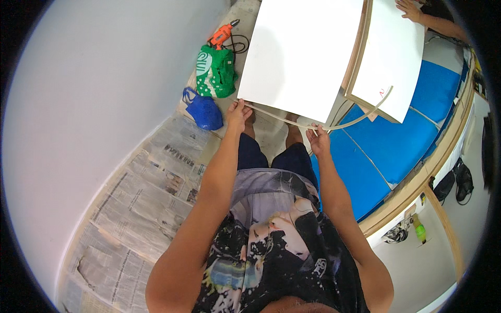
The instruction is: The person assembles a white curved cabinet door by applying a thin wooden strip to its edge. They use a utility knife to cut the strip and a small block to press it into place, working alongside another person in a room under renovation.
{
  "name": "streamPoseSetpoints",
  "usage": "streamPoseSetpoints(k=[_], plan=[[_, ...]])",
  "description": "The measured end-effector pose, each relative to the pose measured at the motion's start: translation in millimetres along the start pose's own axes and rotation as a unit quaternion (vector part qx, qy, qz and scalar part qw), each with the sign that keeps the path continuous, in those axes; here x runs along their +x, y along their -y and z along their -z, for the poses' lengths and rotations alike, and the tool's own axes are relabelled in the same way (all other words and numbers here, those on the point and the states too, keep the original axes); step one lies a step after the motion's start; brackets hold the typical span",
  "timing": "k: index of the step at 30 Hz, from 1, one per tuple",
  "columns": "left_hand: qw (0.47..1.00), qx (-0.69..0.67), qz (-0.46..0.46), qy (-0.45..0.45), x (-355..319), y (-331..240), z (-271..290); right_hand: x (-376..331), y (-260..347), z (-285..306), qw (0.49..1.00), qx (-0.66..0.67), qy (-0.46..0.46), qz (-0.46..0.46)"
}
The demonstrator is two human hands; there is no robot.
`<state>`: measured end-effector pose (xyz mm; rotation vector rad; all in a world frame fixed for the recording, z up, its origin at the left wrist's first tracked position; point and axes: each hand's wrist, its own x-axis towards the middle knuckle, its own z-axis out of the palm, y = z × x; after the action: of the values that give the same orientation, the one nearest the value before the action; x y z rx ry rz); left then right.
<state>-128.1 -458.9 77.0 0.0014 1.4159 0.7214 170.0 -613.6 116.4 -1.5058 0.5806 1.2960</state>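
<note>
The left hand [238, 113] has its grip pinched on a thin pale strip [360, 121] at the near left corner of a large white panel [300, 57], fingers pointing forward, thumb against the strip. The right hand [319, 138] has its grip clamped on the same strip near the panel's right corner, palm turned partly upward and fingers curled. Both forearms reach forward, the elbows bent outward. Between the hands the strip runs along the panel's near edge; past the right hand it arcs up to a free end over a smaller white panel [389, 62], on whose far part another person's hand [409, 10] rests. Left of the large panel stands a green bag [216, 73] with white markings, its contents hidden; an orange drill [222, 35] shows at its far end, whether inside or behind I cannot tell. Just nearer slumps a blue bag [204, 110], contents also hidden. Newspapers [141, 208] cover the floor at left, and blue panels [376, 141] lie to the right.
</note>
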Motion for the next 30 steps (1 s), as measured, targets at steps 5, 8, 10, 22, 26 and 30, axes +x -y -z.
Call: streamPoseSetpoints(k=[5, 8, 10, 22, 26, 30], plan=[[0.999, -0.03, -0.006, -0.013, 4.7, -3.6, -3.1, 10.0, -6.1, -7.4, 0.999, -0.006, 0.0, 0.034], [0.999, -0.042, -0.003, -0.007, 5.6, -0.8, -1.9, 12.0, -4.8, -4.8, 0.999, 0.0, 0.011, 0.043], [0.999, -0.052, 0.001, -0.005, 5.5, 2.1, -3.0, 14.0, -4.8, -0.8, 0.999, 0.006, 0.001, 0.043], [0.993, -0.105, -0.045, -0.033, 17.6, 15.7, -4.7, 28.4, -10.7, 4.5, 0.996, 0.063, -0.007, 0.062], [0.995, -0.087, -0.047, -0.017, 20.7, 16.5, -3.2, 37.9, -18.2, 8.1, 0.994, 0.082, -0.015, 0.068], [0.992, -0.112, -0.057, -0.001, 20.6, 18.6, -2.0, 40.7, -22.0, 8.0, 0.992, 0.104, -0.023, 0.067]])
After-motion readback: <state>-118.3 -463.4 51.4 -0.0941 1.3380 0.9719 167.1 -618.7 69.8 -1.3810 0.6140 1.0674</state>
